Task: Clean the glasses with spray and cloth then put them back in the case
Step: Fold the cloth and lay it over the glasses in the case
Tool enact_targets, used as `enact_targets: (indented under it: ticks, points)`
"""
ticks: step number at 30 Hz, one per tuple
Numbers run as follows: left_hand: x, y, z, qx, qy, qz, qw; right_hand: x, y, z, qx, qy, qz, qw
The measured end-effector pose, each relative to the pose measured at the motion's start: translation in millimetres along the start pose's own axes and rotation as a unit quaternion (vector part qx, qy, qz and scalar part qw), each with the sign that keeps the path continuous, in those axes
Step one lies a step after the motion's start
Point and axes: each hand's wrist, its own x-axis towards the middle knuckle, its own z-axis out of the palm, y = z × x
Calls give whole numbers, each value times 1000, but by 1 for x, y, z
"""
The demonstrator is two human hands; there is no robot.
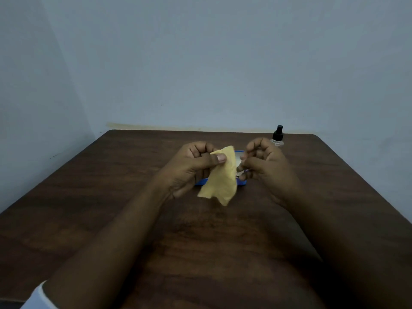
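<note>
The left hand [196,166] has its fingers curled in, and the thumb pins the top edge of a yellow cloth [223,181] against them. The cloth hangs loose below the grip, soft, limp and creased, its lower corners free above the table.

Just beside it, the right hand [265,166] is also curled, its fingertips drawn together on something thin and bluish. I take this for part of the frame of the glasses [244,172]. The rest of the glasses is hidden or too faint to make out, so their long axis cannot be told.

The pinched piece lies immediately to the right of the cloth, nearly touching its edge. The cloth-holding left hand is therefore the nearer one, and wiping would need only a short sideways closing of the two hands.

Under and behind both hands sits the case [243,182], blue, hard-looking and open, with a pale lining. Farther back on the right stands the spray bottle [278,137], a clear body with a black pump top, well apart from the hands. The table [111,197] is dark wood grain with a smooth finish.
</note>
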Motion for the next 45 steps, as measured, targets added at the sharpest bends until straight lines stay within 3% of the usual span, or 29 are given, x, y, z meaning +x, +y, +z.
enact_targets:
  ticks: [2, 5, 10, 20, 24, 29, 32, 38, 41, 45]
  points:
    - [1, -2, 7, -19, 39, 8, 999, 1, 4, 3, -65, 71, -79, 992]
    - [3, -6, 12, -27, 78, 18, 996, -2, -2, 6, -22, 67, -117, 991]
    - [1, -12, 10, 32, 50, 37, 998, -11, -7, 13, -38, -73, -67, 994]
    - [-2, -8, 10, 79, 55, 65, 993, -11, -11, 11, -64, -59, -32, 996]
    - [-4, 2, 11, 7, 61, 56, 997, -11, -14, 13, 39, -35, -22, 998]
    - [-4, 17, 4, -202, 71, 52, 975, -7, -20, 9, 238, 1, 40, 970]
    - [-4, 20, 2, -208, 94, 57, 972, -7, -21, 6, 278, -2, 57, 959]
    - [-3, 17, 8, -160, 101, 60, 980, -11, -19, 5, 298, -87, 143, 940]
    - [-2, 16, 8, -148, 108, 69, 981, -16, -15, 11, 228, -141, 173, 948]
    - [0, 16, 6, -147, 132, 81, 977, -18, -16, 23, 194, -96, 157, 964]
